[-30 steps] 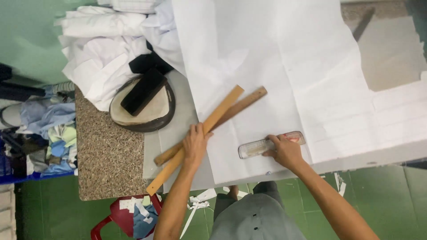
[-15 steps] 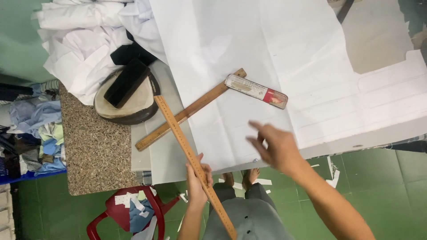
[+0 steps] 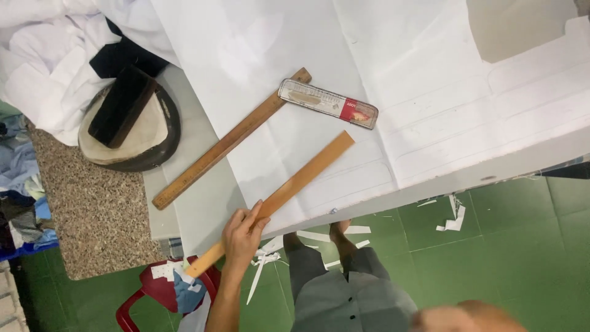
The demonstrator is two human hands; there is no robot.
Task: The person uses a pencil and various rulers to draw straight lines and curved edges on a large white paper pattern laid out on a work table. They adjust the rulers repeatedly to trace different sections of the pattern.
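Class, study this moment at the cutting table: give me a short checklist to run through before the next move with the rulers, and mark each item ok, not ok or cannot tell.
1. Left hand has a grip on the lighter wooden ruler: ok, fingers wrap it near its lower end.
2. That ruler lies flat on the white paper: cannot tell; its lower end overhangs the table edge.
3. Right hand free: cannot tell, it is blurred at the bottom edge of the view.
4. Darker wooden ruler is apart from the held one: ok.
5. Clear flat case is off the held ruler: ok, it lies just above its tip.
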